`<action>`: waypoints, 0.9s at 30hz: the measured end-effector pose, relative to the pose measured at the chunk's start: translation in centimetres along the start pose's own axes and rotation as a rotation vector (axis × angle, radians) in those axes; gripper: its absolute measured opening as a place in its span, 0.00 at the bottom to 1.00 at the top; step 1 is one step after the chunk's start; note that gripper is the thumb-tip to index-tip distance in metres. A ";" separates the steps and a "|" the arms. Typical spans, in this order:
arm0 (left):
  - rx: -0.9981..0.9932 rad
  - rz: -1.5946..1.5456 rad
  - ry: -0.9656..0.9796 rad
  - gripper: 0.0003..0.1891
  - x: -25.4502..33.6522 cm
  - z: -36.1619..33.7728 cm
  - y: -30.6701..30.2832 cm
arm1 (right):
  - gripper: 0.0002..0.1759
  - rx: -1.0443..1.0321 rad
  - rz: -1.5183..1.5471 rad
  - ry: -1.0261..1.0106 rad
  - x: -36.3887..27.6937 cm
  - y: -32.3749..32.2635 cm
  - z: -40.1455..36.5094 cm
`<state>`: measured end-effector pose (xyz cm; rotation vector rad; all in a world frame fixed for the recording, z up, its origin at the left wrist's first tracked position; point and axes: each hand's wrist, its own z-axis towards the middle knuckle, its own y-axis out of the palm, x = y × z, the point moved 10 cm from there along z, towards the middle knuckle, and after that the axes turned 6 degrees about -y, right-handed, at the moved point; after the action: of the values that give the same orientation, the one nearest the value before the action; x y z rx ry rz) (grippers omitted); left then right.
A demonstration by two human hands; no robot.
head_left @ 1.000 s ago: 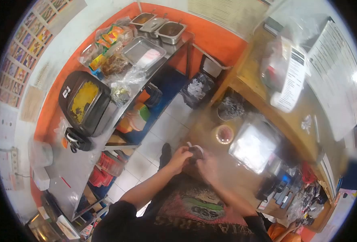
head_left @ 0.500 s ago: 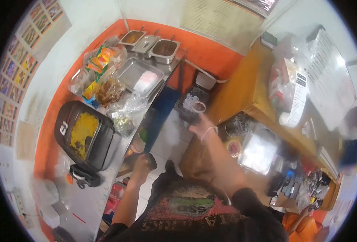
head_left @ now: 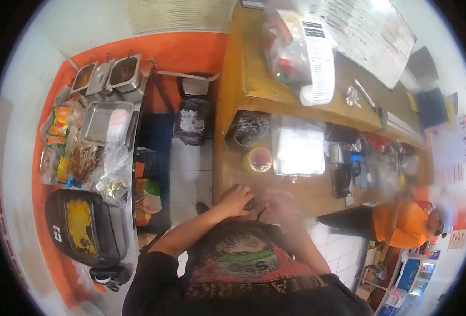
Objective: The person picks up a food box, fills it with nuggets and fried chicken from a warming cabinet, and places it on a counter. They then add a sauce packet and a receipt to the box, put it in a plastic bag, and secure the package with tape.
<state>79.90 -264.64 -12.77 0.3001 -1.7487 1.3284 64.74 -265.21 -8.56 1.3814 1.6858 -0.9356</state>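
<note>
We see the left hand with its fingers curled onto a small dark thing, which sits between the two hands, in front of the dark shirt and by the near edge of the wooden tabletop. The right hand is just beside it, too blurred for us to tell how far open it is; a thin dark strip shows at its fingers. Beyond the hands we find a tape roll, with a shiny plastic packet to its right and a round bin behind it. Black devices crowd the tabletop further right. Over its back part juts a raised shelf, bearing a plastic bag and a curling receipt, so room upward is limited there. On the left, we have an aisle of tiled floor, with a waste bin at its far end. Across it, the steel tabletop carries a metal tray and a black bag with yellow contents. Well apart on the right, we see a person in orange
</note>
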 end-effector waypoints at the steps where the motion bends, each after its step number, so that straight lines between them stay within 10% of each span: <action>1: 0.026 0.059 0.027 0.29 0.6 0.9 0.2 | 0.15 0.036 -0.080 -0.085 0.2 -1.7 0.5; 7: 0.613 -0.005 -0.284 0.16 1.5 4.6 -8.7 | 0.16 0.347 -0.775 -0.289 -4.2 -6.1 4.4; 9: 0.829 0.077 -0.382 0.13 1.8 5.6 -11.2 | 0.18 0.377 -0.561 -0.429 -9.1 -3.7 5.6; 11: 0.744 0.133 -0.470 0.12 0.4 7.6 -9.7 | 0.16 0.255 -0.804 -0.669 -9.1 -0.6 10.1; 20: 0.533 0.358 -0.506 0.12 -0.3 9.0 -6.1 | 0.17 -0.246 -1.252 -0.579 -6.5 1.9 11.5; 27: 0.588 0.350 -0.342 0.14 -0.7 7.8 -5.4 | 0.21 -0.106 -1.434 -0.942 0.3 2.5 12.9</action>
<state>79.87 -273.69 -10.00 0.5950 -1.6940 2.1483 68.45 -276.17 -14.79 -0.6154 1.6684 -1.7653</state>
